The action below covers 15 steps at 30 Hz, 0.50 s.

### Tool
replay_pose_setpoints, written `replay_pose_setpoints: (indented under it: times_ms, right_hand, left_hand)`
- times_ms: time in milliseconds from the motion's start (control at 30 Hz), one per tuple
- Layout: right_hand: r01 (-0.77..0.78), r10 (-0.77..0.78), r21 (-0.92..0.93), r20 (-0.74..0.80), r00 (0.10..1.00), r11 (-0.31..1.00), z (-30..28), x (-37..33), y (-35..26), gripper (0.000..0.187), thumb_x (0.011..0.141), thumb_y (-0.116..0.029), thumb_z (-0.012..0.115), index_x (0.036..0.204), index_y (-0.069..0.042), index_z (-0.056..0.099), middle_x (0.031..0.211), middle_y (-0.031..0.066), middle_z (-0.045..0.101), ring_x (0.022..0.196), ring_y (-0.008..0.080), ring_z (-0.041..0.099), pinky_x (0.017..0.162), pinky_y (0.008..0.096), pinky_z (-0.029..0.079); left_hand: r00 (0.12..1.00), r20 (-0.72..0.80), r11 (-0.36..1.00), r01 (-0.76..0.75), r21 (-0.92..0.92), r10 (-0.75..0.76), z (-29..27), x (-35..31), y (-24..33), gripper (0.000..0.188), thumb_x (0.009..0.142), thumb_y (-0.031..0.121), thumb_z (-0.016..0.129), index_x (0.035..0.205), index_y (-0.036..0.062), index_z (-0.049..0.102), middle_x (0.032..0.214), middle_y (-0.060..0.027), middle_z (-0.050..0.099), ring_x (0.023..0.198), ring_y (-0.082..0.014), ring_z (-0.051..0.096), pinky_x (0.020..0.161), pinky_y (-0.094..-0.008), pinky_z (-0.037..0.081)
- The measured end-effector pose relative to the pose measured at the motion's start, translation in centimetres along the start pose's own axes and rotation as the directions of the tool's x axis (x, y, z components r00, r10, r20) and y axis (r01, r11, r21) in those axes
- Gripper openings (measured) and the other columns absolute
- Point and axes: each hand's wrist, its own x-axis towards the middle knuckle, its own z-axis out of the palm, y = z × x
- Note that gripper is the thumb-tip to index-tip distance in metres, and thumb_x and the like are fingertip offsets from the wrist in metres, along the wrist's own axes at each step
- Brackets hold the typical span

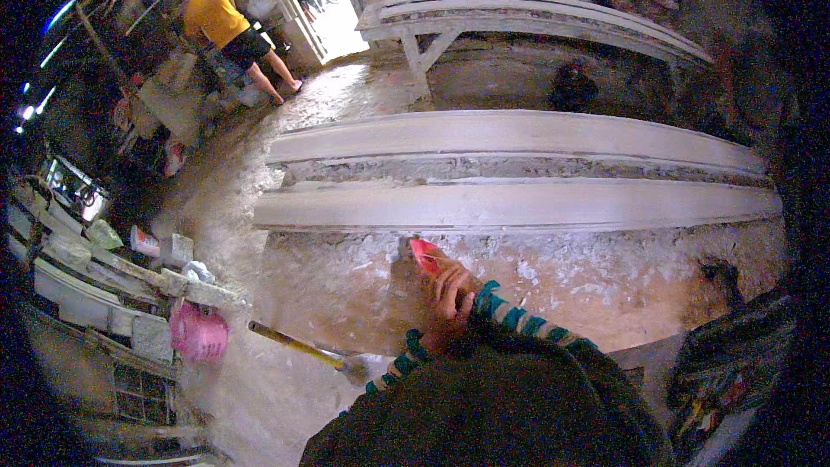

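My two hands are close together in front of my body, with striped green and white sleeves at the wrists. The fingers of my right hand are closed around a small red, pointed piece, whose exact kind I cannot make out. Just below and against it is my left hand; its fingers are mostly hidden, so its grip does not show. Beyond the red piece lies the nearer of two long pale moulded lengths, apart from my hands. The farther length runs alongside it.
A long-handled tool lies on the floor to my left, by a pink bag hanging from a wooden rack. A white bench stands at the back. A person in a yellow top bends near the bright doorway.
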Motion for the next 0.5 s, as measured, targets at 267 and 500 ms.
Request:
replay_pose_setpoints:
  times_ms: [267,500]
  right_hand:
    - [0.155,-0.163,0.276,0.006,0.987,0.949,-2.5,1.0,-4.1,0.047,0.086,-0.038,0.057,0.123,-0.010,0.050,0.098,0.0193,0.064,0.084,0.0359,0.065,0.073,0.0421,0.052]
    - [0.049,-0.049,0.004,-0.035,0.998,0.999,-1.6,1.3,-3.6,0.049,0.086,-0.037,0.057,0.125,-0.009,0.047,0.100,0.0199,0.064,0.083,0.0362,0.065,0.072,0.0422,0.052]
  left_hand:
    - [0.966,-0.232,0.981,-0.074,0.177,0.114,-0.9,-0.4,-0.3,0.042,0.086,0.034,0.053,0.116,0.0039,0.057,0.126,-0.0174,0.050,0.121,-0.0355,0.043,0.105,-0.0523,0.026]
    - [0.999,-0.043,0.989,0.011,0.146,-0.005,-0.9,-1.8,-0.5,0.045,0.090,0.041,0.051,0.116,0.0052,0.058,0.129,-0.0176,0.047,0.122,-0.0373,0.042,0.104,-0.0521,0.027]
